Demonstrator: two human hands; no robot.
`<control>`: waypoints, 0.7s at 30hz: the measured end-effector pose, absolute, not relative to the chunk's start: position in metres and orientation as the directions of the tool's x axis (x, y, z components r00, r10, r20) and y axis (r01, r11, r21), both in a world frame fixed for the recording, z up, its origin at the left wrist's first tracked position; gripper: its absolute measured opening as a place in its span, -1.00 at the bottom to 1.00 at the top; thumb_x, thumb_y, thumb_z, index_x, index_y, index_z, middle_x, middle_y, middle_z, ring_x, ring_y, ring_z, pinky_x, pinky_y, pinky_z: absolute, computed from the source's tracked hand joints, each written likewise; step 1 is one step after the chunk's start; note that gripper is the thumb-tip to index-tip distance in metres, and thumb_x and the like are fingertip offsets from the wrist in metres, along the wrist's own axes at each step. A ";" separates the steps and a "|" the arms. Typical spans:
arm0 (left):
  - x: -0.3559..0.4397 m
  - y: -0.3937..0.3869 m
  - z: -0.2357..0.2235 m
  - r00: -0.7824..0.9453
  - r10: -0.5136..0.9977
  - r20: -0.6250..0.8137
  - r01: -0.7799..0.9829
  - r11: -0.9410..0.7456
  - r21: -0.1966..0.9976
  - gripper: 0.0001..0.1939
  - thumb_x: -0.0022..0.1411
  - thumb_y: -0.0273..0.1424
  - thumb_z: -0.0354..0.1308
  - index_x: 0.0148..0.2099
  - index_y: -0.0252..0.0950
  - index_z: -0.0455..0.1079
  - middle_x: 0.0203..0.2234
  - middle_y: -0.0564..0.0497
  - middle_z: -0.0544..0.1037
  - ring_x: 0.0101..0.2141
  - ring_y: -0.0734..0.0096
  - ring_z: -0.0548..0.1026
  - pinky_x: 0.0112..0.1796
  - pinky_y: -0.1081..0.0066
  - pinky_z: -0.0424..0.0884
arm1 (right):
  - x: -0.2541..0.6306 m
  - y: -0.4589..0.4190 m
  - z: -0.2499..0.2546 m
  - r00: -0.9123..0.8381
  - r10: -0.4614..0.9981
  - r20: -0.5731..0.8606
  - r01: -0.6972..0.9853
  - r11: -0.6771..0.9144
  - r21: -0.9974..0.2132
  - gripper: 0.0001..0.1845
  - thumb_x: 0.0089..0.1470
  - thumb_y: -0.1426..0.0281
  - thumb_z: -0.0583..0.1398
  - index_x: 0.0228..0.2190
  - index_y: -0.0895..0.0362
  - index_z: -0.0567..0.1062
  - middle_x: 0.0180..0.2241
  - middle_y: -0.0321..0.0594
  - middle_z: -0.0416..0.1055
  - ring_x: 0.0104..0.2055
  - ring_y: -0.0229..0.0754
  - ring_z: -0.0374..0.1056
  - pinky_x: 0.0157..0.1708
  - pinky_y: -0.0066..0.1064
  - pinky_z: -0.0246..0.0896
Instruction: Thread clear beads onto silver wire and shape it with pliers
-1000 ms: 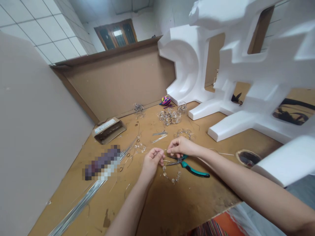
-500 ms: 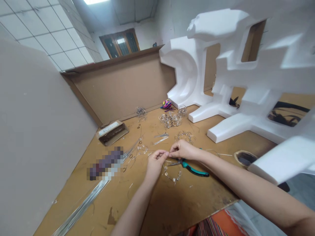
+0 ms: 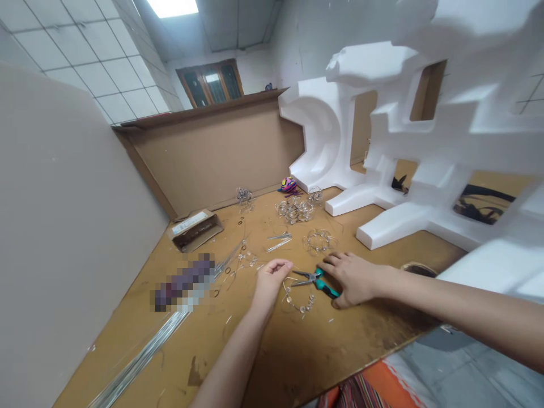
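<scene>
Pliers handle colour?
The pliers' handles are teal with black edging; shows best in the head view.

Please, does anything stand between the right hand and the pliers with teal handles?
Nothing visible does. The right hand lies over the end of the teal handles of the pliers. The beaded wire loop lies on the other side of the pliers, away from the hand, so it is not in the way.

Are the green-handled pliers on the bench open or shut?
Open: the pliers lie with their two slim jaws spread apart, tips pointing away from the right hand.
</scene>
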State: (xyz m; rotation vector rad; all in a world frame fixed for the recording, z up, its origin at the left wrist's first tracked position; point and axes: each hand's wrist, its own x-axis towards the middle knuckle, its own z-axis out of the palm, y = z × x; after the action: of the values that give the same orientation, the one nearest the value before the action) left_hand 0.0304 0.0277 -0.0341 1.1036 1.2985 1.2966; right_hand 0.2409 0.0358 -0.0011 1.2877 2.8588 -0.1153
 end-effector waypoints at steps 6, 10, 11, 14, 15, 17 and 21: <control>0.029 0.024 -0.029 -0.031 0.995 -0.094 -0.134 0.089 0.987 -0.70 -0.20 -0.25 0.31 -0.46 -0.36 0.39 -0.77 0.24 0.16 -0.75 0.74 -0.05 -0.70 0.58 -0.19 | 0.231 0.032 -0.006 -0.730 0.684 -0.004 0.679 0.726 0.108 -0.50 -0.29 0.20 0.17 -0.27 0.24 0.43 -0.32 0.03 0.37 -0.29 0.04 0.29 -0.30 -0.22 0.13; 0.025 0.025 -0.028 0.032 0.993 -0.110 -0.221 0.115 0.969 -0.69 -0.19 -0.25 0.31 -0.44 -0.35 0.35 -0.78 0.28 0.03 -0.74 0.73 -0.08 -0.70 0.59 -0.20 | 0.236 0.036 -0.007 -0.718 0.694 0.046 0.691 0.705 0.160 -0.62 -0.24 0.33 0.13 -0.30 0.23 0.40 -0.33 0.01 0.34 -0.36 -0.03 0.29 -0.42 -0.31 0.11; 0.024 0.025 -0.028 0.048 0.992 -0.115 -0.240 0.123 0.963 -0.69 -0.18 -0.26 0.31 -0.43 -0.35 0.34 -0.77 0.28 0.03 -0.74 0.73 -0.08 -0.70 0.60 -0.20 | 0.239 0.038 -0.005 -0.729 0.682 0.068 0.681 0.710 0.181 -0.64 -0.24 0.34 0.13 -0.30 0.23 0.39 -0.33 0.01 0.33 -0.34 -0.02 0.28 -0.41 -0.30 0.10; 0.021 0.026 -0.029 0.093 0.987 -0.130 -0.286 0.151 0.946 -0.70 -0.14 -0.28 0.29 -0.41 -0.36 0.32 -0.76 0.27 0.06 -0.73 0.74 -0.07 -0.70 0.62 -0.20 | 0.253 0.047 0.003 -0.796 0.599 0.087 0.601 0.765 0.232 -0.72 -0.18 0.39 0.12 -0.33 0.21 0.37 -0.33 -0.01 0.32 -0.32 -0.05 0.24 -0.38 -0.31 0.05; 0.020 0.026 -0.029 0.105 0.985 -0.134 -0.297 0.159 0.941 -0.70 -0.13 -0.29 0.29 -0.41 -0.36 0.31 -0.75 0.26 0.07 -0.73 0.74 -0.07 -0.70 0.62 -0.20 | 0.258 0.050 0.007 -0.813 0.576 0.086 0.578 0.781 0.236 -0.76 -0.14 0.41 0.11 -0.34 0.21 0.36 -0.34 -0.03 0.31 -0.33 -0.08 0.23 -0.40 -0.32 0.03; 0.019 0.026 -0.029 0.123 0.982 -0.141 -0.319 0.173 0.932 -0.71 -0.11 -0.31 0.29 -0.40 -0.37 0.30 -0.75 0.26 0.08 -0.73 0.75 -0.06 -0.70 0.63 -0.20 | 0.267 0.056 0.015 -0.815 0.568 0.115 0.577 0.783 0.231 -0.82 -0.09 0.42 0.09 -0.35 0.20 0.34 -0.36 -0.07 0.31 -0.37 -0.13 0.20 -0.42 -0.35 -0.01; 0.017 0.026 -0.029 0.170 0.972 -0.161 -0.366 0.214 0.906 -0.72 -0.10 -0.34 0.29 -0.41 -0.36 0.26 -0.74 0.26 0.07 -0.73 0.76 -0.05 -0.71 0.64 -0.21 | 0.277 0.059 0.031 -0.800 0.539 0.263 0.597 0.760 0.257 -0.76 -0.07 0.35 0.13 -0.32 0.20 0.34 -0.35 -0.07 0.29 -0.33 -0.11 0.15 -0.35 -0.32 -0.03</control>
State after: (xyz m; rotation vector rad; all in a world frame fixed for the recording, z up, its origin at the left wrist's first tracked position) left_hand 0.0174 0.0257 -0.0287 0.8479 0.9115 1.1331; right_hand 0.2768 0.0593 0.0311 1.0123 3.1084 0.5528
